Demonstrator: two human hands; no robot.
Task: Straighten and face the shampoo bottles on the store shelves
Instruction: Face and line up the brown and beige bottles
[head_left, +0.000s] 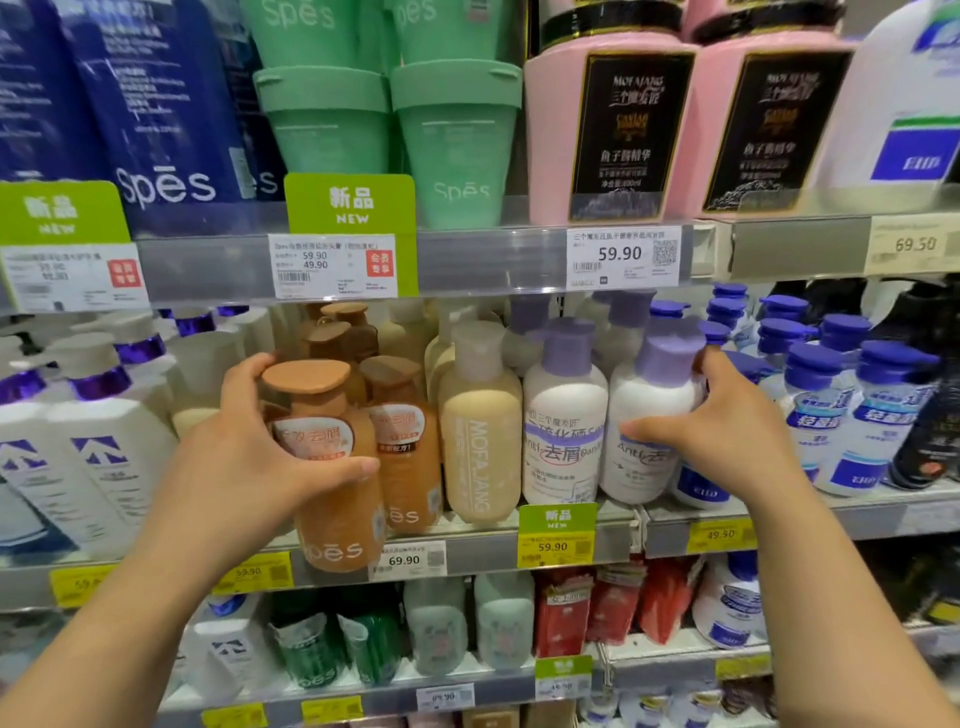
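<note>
We grip brown bottle (332, 457) at shelf edge (467, 558), left hand (249, 457) fingers wrapped round shoulder; right hand (722, 431) fingers curled round white bottle (649, 415). Likely full, heavy, slick plastic; hold body, not cap.

middle shelf (483, 553) packed bottle to bottle, upper shelf edge (467, 260) close above caps

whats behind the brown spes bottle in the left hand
More brown-capped bottles stand in a row behind the brown Spes bottle held by the left hand; their lower bodies are hidden.
</note>
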